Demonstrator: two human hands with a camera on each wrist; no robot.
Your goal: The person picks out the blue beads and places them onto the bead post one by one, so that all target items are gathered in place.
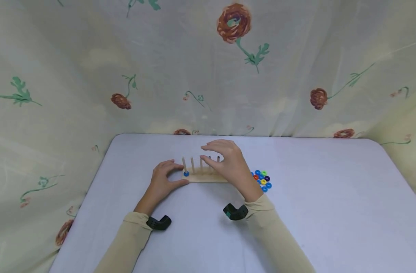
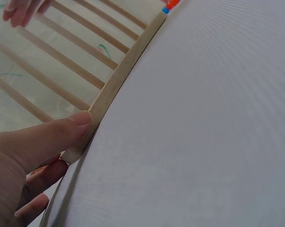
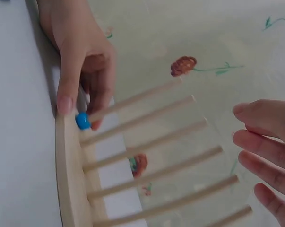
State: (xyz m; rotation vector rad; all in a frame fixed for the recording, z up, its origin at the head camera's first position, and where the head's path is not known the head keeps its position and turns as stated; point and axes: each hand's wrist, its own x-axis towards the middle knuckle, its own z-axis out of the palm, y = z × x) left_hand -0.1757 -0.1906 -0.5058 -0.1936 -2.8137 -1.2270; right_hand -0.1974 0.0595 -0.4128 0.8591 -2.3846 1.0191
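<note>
A wooden peg board (image 1: 208,177) with several upright pegs lies mid-table. A blue ring (image 1: 186,173) sits at the foot of its leftmost peg (image 1: 184,163). My left hand (image 1: 164,179) grips the board's left end, thumb (image 2: 62,132) pressed on the front edge (image 2: 118,78) and fingers behind. My right hand (image 1: 228,159) hovers open over the pegs' tops, its fingers (image 3: 263,142) relaxed and holding nothing. The right wrist view shows the blue ring (image 3: 82,120) on the first peg by the left hand's fingers (image 3: 85,61).
A pile of small coloured rings (image 1: 262,180) lies just right of the board, partly behind my right wrist. The table (image 1: 331,212) is covered in pale cloth. A flowered curtain (image 1: 208,68) hangs close around the back and both sides.
</note>
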